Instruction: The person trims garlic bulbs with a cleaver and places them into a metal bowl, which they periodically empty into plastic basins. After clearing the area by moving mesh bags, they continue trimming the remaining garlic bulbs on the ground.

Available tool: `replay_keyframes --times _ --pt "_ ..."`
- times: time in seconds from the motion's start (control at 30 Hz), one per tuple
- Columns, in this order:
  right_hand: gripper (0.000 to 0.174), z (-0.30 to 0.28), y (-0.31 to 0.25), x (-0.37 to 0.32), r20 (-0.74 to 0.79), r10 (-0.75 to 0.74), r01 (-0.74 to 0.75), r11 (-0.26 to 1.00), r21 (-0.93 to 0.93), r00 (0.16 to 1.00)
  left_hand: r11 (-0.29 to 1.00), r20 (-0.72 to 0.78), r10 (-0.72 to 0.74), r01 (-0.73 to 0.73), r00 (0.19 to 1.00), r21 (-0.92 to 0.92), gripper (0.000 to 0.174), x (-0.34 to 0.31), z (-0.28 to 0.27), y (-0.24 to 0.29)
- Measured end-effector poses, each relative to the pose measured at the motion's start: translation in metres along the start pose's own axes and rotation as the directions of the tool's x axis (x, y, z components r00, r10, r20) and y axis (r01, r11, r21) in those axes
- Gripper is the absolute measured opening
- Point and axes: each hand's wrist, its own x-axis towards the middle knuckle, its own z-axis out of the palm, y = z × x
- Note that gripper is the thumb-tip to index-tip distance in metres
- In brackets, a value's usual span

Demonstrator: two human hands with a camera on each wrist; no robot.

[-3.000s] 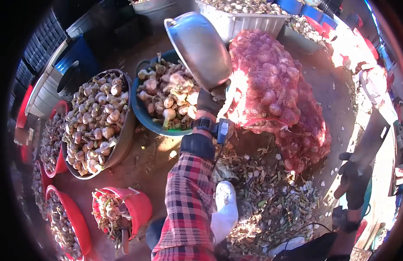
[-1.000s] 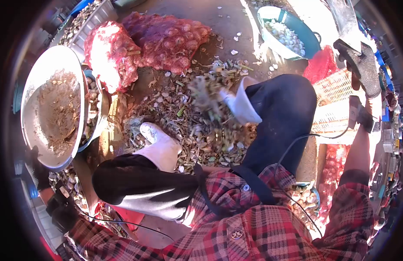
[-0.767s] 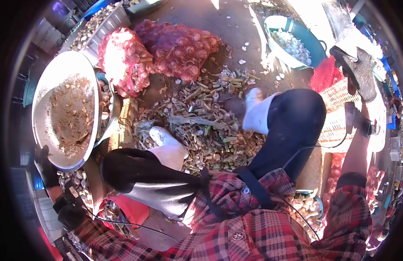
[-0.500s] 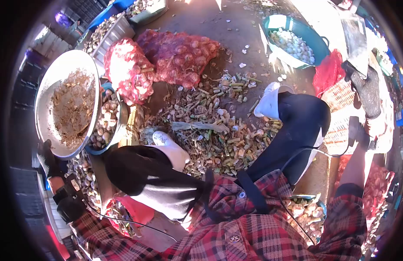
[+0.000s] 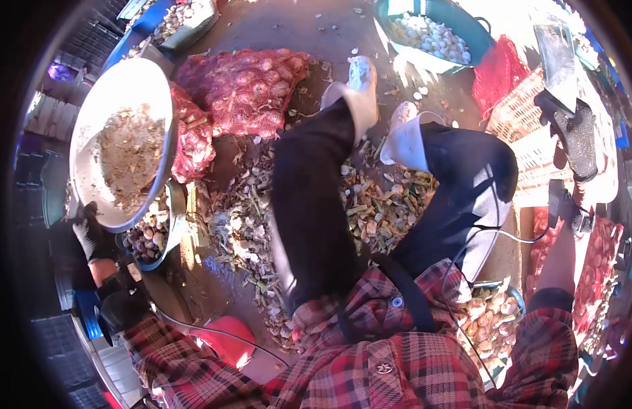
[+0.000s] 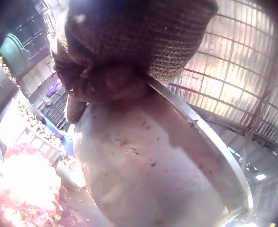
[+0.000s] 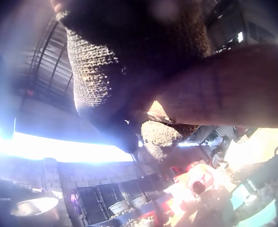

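Note:
On the left of the head view, my gloved left hand [image 5: 89,235] grips the lower rim of a wide metal basin [image 5: 167,146], tilted so its inside faces the camera. Brown soil and dry scraps [image 5: 132,150] cling inside it. The left wrist view shows the glove [image 6: 124,52] at the edge of the basin [image 6: 134,165]. At the far right, my gloved right hand [image 5: 571,133] is curled round the handle of a flat, wide metal blade [image 5: 558,61]. In the right wrist view a brown, handle-like shaft [image 7: 233,85] passes by the glove [image 7: 134,61], whose fingertips are dark.
Below the basin stands a tub of bulbs [image 5: 149,235]. Red net sacks [image 5: 244,92] lie beyond, with scattered trimmings [image 5: 384,204] around my legs. A teal tub [image 5: 476,34] of white bulbs is at the top, a pale crate [image 5: 517,123] at the right, a red bucket [image 5: 227,341] low left.
The view has swung from the tubs to my lap and legs. The basin, earlier above the bulb tub with its underside showing, now shows its inside. My left leg has stretched forward over the trimmings.

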Motion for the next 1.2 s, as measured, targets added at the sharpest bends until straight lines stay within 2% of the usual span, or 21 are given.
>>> replay_keyframes --times 0.07,0.23,0.3,0.37,0.43,0.47,0.5,0.53,0.57,0.7,0.77,0.8,0.83,0.87,0.9,0.93,0.97,1.0,1.07,1.13,1.2 --pt "0.025 0.012 0.005 0.0 0.008 0.002 -0.002 1.0 0.001 1.0 0.987 0.003 -0.133 0.133 0.991 -0.085 0.031 -0.03 0.035 0.015" --pt "0.025 0.029 0.025 0.004 0.041 0.027 -0.028 1.0 0.011 0.999 0.951 -0.037 -0.25 0.253 0.968 0.178 0.037 -0.048 0.026 -0.011" --pt "0.025 0.029 0.03 0.002 0.033 0.033 -0.033 0.999 0.01 0.999 0.963 -0.09 -0.23 0.24 0.969 0.122 0.038 -0.067 0.029 -0.002" --pt "0.025 0.028 0.03 -0.001 0.019 0.031 -0.031 0.999 0.007 0.999 0.978 -0.013 -0.166 0.166 0.986 0.129 0.034 -0.053 -0.015 -0.035" --pt "0.025 0.032 0.027 0.0 0.01 0.029 -0.029 1.0 0.004 1.0 0.979 -0.014 -0.178 0.175 0.984 -0.104 0.04 -0.041 -0.044 -0.073" --pt "0.025 0.033 0.025 0.0 0.009 0.026 -0.026 1.0 0.006 1.0 0.971 -0.022 -0.193 0.188 0.981 -0.15 0.037 -0.043 -0.051 -0.076" --pt "0.025 0.035 0.023 0.0 0.006 0.024 -0.024 1.0 0.013 1.0 0.962 -0.067 -0.27 0.266 0.961 -0.056 0.036 -0.047 -0.051 -0.062" --pt "0.025 0.036 0.021 -0.001 0.0 0.02 -0.02 1.0 0.015 1.0 0.968 -0.132 -0.25 0.243 0.959 -0.069 0.032 -0.057 -0.037 -0.044" --pt "0.025 0.037 0.018 0.002 0.001 0.009 -0.009 1.0 0.023 1.0 0.953 -0.172 -0.302 0.3 0.938 -0.039 0.028 -0.06 -0.033 -0.036" --pt "0.025 0.044 -0.002 0.001 -0.029 -0.037 0.038 0.999 0.038 0.999 0.904 -0.227 -0.417 0.428 0.88 -0.003 0.019 -0.068 -0.029 -0.032" --pt "0.025 0.07 -0.021 0.004 -0.018 -0.08 0.081 0.982 0.168 0.997 0.875 -0.245 -0.48 0.478 0.843 -0.069 0.016 -0.075 -0.015 -0.039" --pt "0.025 0.094 -0.029 0.003 0.031 -0.117 0.101 0.941 0.323 0.993 0.857 -0.254 -0.515 0.498 0.818 -0.133 0.014 -0.077 -0.005 -0.045" --pt "0.025 0.13 -0.034 0.003 0.141 -0.176 0.07 0.831 0.553 0.974 0.846 -0.261 -0.529 0.525 0.808 -0.088 0.014 -0.079 0.002 -0.058" --pt "0.025 0.177 -0.04 0.005 0.242 -0.287 -0.025 0.595 0.803 0.927 0.808 -0.254 -0.589 0.57 0.767 -0.151 0.017 -0.084 0.019 -0.06" --pt "0.033 0.218 -0.055 0.007 0.588 0.056 -0.322 0.876 0.36 0.807 0.803 -0.226 -0.596 0.578 0.771 -0.146 0.019 -0.082 0.021 -0.087" --pt "0.035 0.256 -0.06 -0.014 0.563 -0.031 0.001 0.999 0.053 0.826 0.798 -0.197 -0.603 0.586 0.773 -0.141 0.022 -0.082 0.023 -0.125" --pt "0.038 0.294 -0.066 -0.036 0.534 -0.116 0.306 0.909 -0.282 0.837 0.884 -0.13 -0.457 0.465 0.88 0.043 0.021 -0.089 0.024 -0.162" --pt "0.046 0.319 -0.057 -0.064 0.632 0.034 0.216 0.924 -0.315 0.774 0.853 -0.145 -0.515 0.522 0.845 0.013 0.02 -0.092 0.031 -0.183" --pt "0.031 0.363 -0.014 -0.123 0.561 0.007 0.114 0.977 -0.18 0.828 0.778 -0.174 -0.624 0.626 0.762 -0.053 0.017 -0.098 0.046 -0.222" --pt "0.038 0.387 0.017 -0.164 0.635 0.04 0.19 0.938 -0.29 0.771 0.527 0.039 -0.757 0.645 0.652 -0.553 0.014 -0.121 0.049 -0.274" --pt "0.043 0.409 0.055 -0.2 0.656 -0.016 0.205 0.955 -0.213 0.755 0.572 -0.021 -0.776 0.69 0.63 -0.444 0.014 -0.143 0.069 -0.227"
